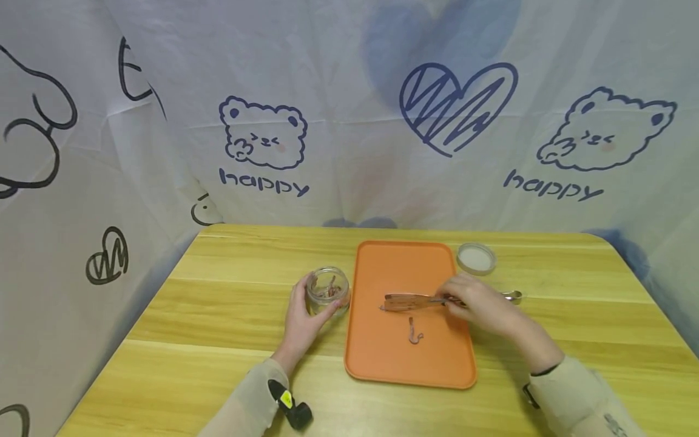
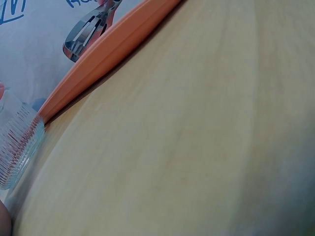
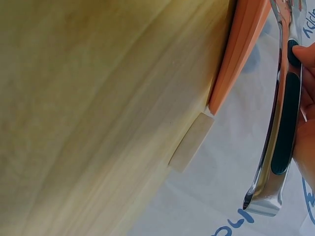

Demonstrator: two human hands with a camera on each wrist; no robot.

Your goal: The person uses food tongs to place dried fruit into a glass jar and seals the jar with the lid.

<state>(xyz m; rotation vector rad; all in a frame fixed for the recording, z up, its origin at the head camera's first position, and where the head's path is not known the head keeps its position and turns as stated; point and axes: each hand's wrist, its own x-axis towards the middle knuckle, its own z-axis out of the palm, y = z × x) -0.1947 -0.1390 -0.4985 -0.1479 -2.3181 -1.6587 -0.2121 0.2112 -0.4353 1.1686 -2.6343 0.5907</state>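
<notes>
My left hand [image 1: 300,323] grips a clear glass jar [image 1: 327,304], thumb on the near right side and fingers on the left. Thin reddish-brown pieces lie inside the open jar, and its ribbed wall shows in the left wrist view. In my right hand [image 1: 480,305] is a pair of metal tongs [image 1: 406,302] with dark grip pads [image 3: 286,125]. The tongs' slotted head is over an orange tray [image 1: 404,367]; a tiny bit of something shows at its tip, too small to name. A curled, hook-shaped brownish piece [image 1: 413,335] lies on the tray below the tongs.
A round lid [image 1: 476,259] with a pale top lies on the wooden table [image 1: 246,261] by the tray's far right corner. The tray's raised rim runs close to the jar's right side. Behind the table hangs a white printed cloth [image 1: 349,152].
</notes>
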